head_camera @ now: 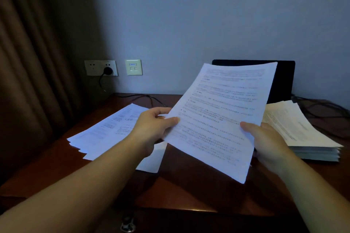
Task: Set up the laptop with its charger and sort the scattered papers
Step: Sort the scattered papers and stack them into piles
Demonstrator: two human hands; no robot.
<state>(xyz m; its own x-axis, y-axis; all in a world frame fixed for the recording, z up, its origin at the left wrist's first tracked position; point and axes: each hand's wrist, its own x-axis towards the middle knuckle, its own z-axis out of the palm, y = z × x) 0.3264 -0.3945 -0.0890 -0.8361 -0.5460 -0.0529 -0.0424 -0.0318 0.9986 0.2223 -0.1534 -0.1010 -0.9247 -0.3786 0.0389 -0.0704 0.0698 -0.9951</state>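
Observation:
I hold a printed sheaf of papers [217, 117] tilted above the wooden desk [189, 191]. My left hand [153, 128] pinches its left edge, thumb on top. My right hand [265, 138] grips its right edge, thumb on the page. A loose spread of printed papers [108, 134] lies on the desk to the left. A thick, neat paper stack [297, 132] sits at the right. Behind the held sheaf stands the dark laptop screen [284, 81], mostly hidden. A black charger plug [108, 71] sits in the wall socket, its cable [144, 97] running along the desk's back.
A brown curtain [34, 62] hangs at the left. A second wall plate [133, 67] is next to the socket. More dark cables [325, 109] lie at the back right behind the stack. A keyhole fitting [127, 223] shows on the desk's front edge.

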